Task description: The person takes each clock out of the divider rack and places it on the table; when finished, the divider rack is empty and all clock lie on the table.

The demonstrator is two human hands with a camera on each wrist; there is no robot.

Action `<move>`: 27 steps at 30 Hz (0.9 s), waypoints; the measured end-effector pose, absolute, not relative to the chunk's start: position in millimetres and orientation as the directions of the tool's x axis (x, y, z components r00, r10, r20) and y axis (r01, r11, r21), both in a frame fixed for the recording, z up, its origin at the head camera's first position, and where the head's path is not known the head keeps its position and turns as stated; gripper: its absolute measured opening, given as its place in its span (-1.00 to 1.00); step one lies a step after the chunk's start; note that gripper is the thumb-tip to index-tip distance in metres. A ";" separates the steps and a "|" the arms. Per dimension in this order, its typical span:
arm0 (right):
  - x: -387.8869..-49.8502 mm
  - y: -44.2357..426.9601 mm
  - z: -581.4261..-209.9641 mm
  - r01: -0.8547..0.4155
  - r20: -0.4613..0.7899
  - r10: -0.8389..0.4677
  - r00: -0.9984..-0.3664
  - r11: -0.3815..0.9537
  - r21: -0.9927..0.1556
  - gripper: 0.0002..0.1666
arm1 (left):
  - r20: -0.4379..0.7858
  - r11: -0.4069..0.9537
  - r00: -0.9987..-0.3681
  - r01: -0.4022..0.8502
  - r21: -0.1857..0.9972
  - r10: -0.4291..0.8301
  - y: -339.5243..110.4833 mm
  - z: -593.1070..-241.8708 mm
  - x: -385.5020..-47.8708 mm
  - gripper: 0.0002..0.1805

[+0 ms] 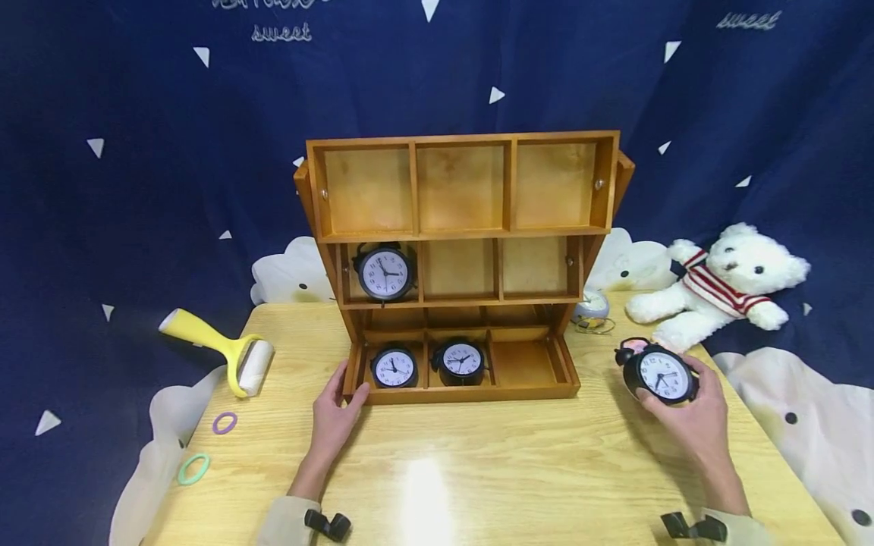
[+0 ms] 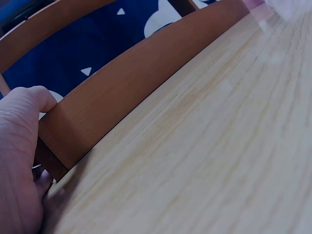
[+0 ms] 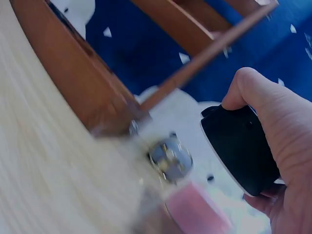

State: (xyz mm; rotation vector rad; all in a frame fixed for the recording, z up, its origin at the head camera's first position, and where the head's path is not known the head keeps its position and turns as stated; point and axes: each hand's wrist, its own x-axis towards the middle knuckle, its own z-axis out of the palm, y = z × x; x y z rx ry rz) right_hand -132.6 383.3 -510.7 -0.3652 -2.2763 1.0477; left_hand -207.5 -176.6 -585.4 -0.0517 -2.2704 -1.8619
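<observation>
A tiered wooden shelf with square compartments stands at the middle of the table. My left hand grips its front left corner, thumb over the front board in the left wrist view. My right hand holds a black alarm clock by its sides, right of the shelf and apart from it; the right wrist view shows this clock's dark casing. One black clock sits in the middle tier's left compartment. Two more, a left one and a central one, sit in the bottom tier.
A white teddy bear sits at the back right, with a grey clock beside the shelf and a pink object near the held clock. At left lie a yellow-handled roller, a purple ring and a green ring.
</observation>
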 end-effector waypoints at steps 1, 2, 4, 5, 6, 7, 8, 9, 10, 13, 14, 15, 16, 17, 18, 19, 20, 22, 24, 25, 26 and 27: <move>-131.1 388.8 -512.7 0.013 0.401 0.490 -0.774 0.646 -0.763 0.07 | 0.179 0.200 -0.979 0.157 0.967 -0.100 -177.0 -584.8 -207.7 -0.25; -129.4 394.4 -514.2 0.027 0.397 0.508 -0.764 0.640 -0.767 0.07 | 0.181 0.195 -0.979 0.160 0.968 -0.097 -177.3 -584.2 -208.2 -0.25; -126.1 404.8 -517.1 0.053 0.386 0.545 -0.744 0.624 -0.779 0.06 | 0.177 0.200 -0.979 0.155 0.968 -0.097 -178.2 -583.8 -209.3 -0.26; -124.4 409.4 -517.8 0.064 0.379 0.562 -0.735 0.614 -0.786 0.06 | 0.180 0.202 -0.979 0.158 0.967 -0.095 -178.5 -583.1 -209.6 -0.26; -122.8 413.9 -518.2 0.075 0.375 0.579 -0.724 0.607 -0.791 0.06 | 0.177 0.201 -0.980 0.156 0.967 -0.095 -178.8 -582.5 -210.1 -0.26; -121.6 418.2 -518.8 0.086 0.372 0.595 -0.713 0.600 -0.795 0.06 | 0.173 0.200 -0.980 0.152 0.968 -0.095 -178.9 -581.9 -210.5 -0.25; -120.5 422.4 -519.4 0.097 0.368 0.607 -0.704 0.595 -0.798 0.06 | 0.169 0.197 -0.981 0.148 0.969 -0.094 -179.1 -581.5 -211.0 -0.25; -119.8 426.2 -519.8 0.106 0.366 0.618 -0.696 0.593 -0.799 0.05 | 0.165 0.195 -0.982 0.144 0.970 -0.093 -179.2 -581.1 -211.3 -0.25; -119.3 430.1 -520.3 0.108 0.370 0.624 -0.688 0.592 -0.799 0.04 | 0.155 0.188 -0.983 0.136 0.973 -0.092 -179.2 -580.7 -211.6 -0.24; -119.0 440.8 -523.9 0.129 0.371 0.648 -0.666 0.589 -0.798 0.04 | 0.159 0.185 -0.983 0.140 0.973 -0.092 -179.8 -580.8 -211.1 -0.25; -118.8 443.8 -525.8 0.140 0.361 0.658 -0.661 0.580 -0.802 0.04 | 0.160 0.190 -0.983 0.140 0.972 -0.092 -180.0 -580.8 -210.8 -0.24; -118.1 446.0 -527.1 0.146 0.354 0.669 -0.653 0.570 -0.808 0.03 | 0.167 0.193 -0.982 0.147 0.970 -0.091 -180.5 -580.8 -210.3 -0.24; -117.2 448.2 -529.0 0.160 0.342 0.682 -0.646 0.560 -0.813 0.04 | 0.167 0.193 -0.982 0.148 0.970 -0.086 -180.7 -581.2 -209.7 -0.24; -116.3 450.5 -531.1 0.179 0.325 0.696 -0.641 0.547 -0.818 0.04 | 0.175 0.198 -0.981 0.156 0.968 -0.082 -180.9 -581.9 -209.1 -0.23; -115.2 453.1 -532.9 0.197 0.306 0.707 -0.637 0.533 -0.823 0.05 | 0.174 0.197 -0.982 0.155 0.968 -0.080 -181.1 -582.0 -208.5 -0.23; -114.2 455.4 -534.7 0.217 0.290 0.718 -0.632 0.524 -0.823 0.05 | 0.169 0.198 -0.982 0.151 0.969 -0.079 -181.0 -581.9 -208.0 -0.23; -113.2 457.7 -536.4 0.234 0.280 0.726 -0.628 0.519 -0.822 0.05 | 0.168 0.196 -0.983 0.150 0.969 -0.078 -180.9 -582.4 -207.5 -0.22; -112.0 463.6 -540.5 0.262 0.261 0.737 -0.623 0.511 -0.818 0.07 | 0.166 0.190 -0.983 0.149 0.970 -0.077 -179.7 -582.5 -206.4 -0.23; -112.2 469.4 -544.1 0.284 0.249 0.744 -0.620 0.509 -0.813 0.08 | 0.167 0.190 -0.982 0.149 0.971 -0.084 -178.6 -582.2 -206.0 -0.24; -112.6 471.3 -546.0 0.292 0.242 0.747 -0.619 0.505 -0.812 0.08 | 0.167 0.193 -0.982 0.149 0.970 -0.085 -178.0 -582.7 -206.4 -0.24; -112.9 473.5 -547.8 0.297 0.237 0.748 -0.620 0.502 -0.812 0.09 | 0.168 0.197 -0.982 0.148 0.969 -0.088 -177.5 -583.1 -206.8 -0.23; -113.1 475.5 -549.8 0.305 0.228 0.750 -0.621 0.499 -0.811 0.09 | 0.169 0.203 -0.981 0.148 0.968 -0.092 -177.1 -583.3 -207.2 -0.23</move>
